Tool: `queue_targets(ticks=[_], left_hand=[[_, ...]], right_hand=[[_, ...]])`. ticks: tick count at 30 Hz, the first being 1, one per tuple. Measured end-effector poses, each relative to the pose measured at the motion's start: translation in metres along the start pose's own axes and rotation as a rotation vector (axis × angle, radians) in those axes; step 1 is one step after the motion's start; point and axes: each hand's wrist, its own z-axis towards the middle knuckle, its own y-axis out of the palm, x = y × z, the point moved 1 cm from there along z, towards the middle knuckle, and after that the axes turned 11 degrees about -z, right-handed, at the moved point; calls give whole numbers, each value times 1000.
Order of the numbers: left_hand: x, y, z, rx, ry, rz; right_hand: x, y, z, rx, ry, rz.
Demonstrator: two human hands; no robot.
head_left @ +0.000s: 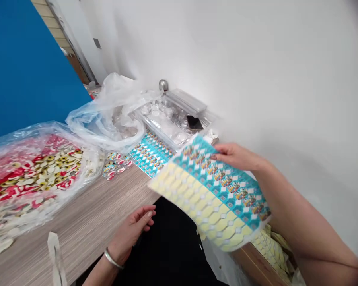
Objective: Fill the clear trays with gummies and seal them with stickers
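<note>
My right hand (237, 157) pinches the top edge of a sticker sheet (211, 190), thumb against fingers. Along one side the sheet carries a turquoise printed strip of small cartoon figures; the other side is bare yellow backing with rows of cut outlines. It hangs tilted above the table's edge and my lap. My left hand (137, 226), with a silver bangle on the wrist, hovers by the table's front edge, apart from the sheet. Its fingers are loosely curled together and nothing shows in them. More printed sticker sheets (152, 155) lie flat on the table behind the held one.
On the left a clear plastic bag (47, 171) spills red, white and gold pieces. Small printed pieces (116, 163) lie beside it. Behind are a crumpled bag (116, 107) and a clear tray (173, 119) of transparent parts. A cardboard box (256, 266) with yellow scraps stands lower right.
</note>
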Motion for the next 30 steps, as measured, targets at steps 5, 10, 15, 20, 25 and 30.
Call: queue_targets(ticks=[5, 10, 15, 20, 25, 30], left_hand=[[15, -2, 0, -195, 194, -364], [29, -12, -8, -434, 373, -789], [29, -43, -15, -26, 437, -873], [20, -120, -41, 174, 296, -710], [-1, -160, -66, 250, 139, -579], [-19, -157, -78, 328, 93, -643]], right_hand=[[-70, 1, 20, 559, -73, 569], [-100, 101, 52, 940, -22, 976], [-100, 210, 52, 706, 149, 1297], [-59, 218, 45, 274, 132, 1347], [-33, 216, 60, -147, 128, 1152], [-37, 251, 62, -154, 190, 951]])
